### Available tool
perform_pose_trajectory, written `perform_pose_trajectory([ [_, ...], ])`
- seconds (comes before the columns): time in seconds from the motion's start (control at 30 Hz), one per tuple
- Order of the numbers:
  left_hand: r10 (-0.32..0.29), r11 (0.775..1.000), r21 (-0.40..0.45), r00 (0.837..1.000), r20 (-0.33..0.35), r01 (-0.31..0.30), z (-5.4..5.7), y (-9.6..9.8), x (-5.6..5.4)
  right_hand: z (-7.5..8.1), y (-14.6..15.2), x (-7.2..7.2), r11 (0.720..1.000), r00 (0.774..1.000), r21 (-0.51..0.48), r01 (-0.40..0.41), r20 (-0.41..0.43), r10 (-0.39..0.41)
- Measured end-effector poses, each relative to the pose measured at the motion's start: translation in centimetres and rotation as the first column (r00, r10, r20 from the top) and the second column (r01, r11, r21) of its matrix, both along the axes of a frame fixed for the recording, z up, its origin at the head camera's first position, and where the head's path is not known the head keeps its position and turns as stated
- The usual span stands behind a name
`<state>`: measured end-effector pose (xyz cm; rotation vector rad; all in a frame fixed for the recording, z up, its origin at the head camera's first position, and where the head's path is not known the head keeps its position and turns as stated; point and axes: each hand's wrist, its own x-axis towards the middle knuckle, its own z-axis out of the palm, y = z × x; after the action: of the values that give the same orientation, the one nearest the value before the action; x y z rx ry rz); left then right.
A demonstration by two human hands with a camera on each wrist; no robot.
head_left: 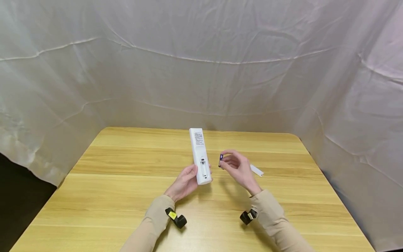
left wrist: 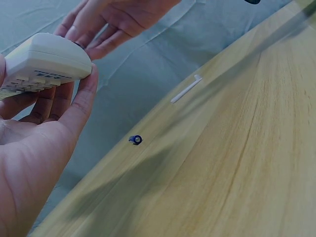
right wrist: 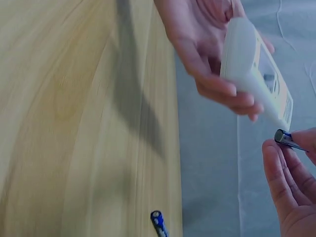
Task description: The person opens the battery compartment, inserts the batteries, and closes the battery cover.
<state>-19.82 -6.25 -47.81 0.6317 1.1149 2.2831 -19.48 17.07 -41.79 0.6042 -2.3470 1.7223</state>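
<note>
My left hand [head_left: 185, 182] grips a long white remote control [head_left: 198, 147] by its lower end, back side facing me. Its battery compartment [head_left: 204, 168] is uncovered, and I see no battery inside. Buttons show on the underside of the remote in the left wrist view. Just to the right of it, my right hand [head_left: 238, 168] pinches a small dark blue battery [head_left: 221, 160] between thumb and fingertips, held upright and apart from the remote. A second blue battery [right wrist: 159, 223] lies on the table; in the head view the right hand hides it.
A white battery cover [head_left: 256, 170] lies on the wooden table [head_left: 126, 210], just right of and beyond the right hand. Pale grey cloth [head_left: 201, 70] hangs behind the table and along its sides. A black camera is strapped to each wrist.
</note>
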Motion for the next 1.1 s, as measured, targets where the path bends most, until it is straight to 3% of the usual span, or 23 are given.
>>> perform_pose_trajectory([
  [0.8,-0.026,1.0,0.014,0.999,-0.031,0.027,0.1,0.0,0.0,0.7,-2.9,1.1,0.999,0.992,0.049,-0.022,-0.119,0.028],
  [1.1,-0.031,1.0,0.001,0.998,-0.051,0.032,0.3,0.0,0.1,0.8,-3.9,1.2,0.996,0.992,0.086,-0.028,-0.116,0.038],
])
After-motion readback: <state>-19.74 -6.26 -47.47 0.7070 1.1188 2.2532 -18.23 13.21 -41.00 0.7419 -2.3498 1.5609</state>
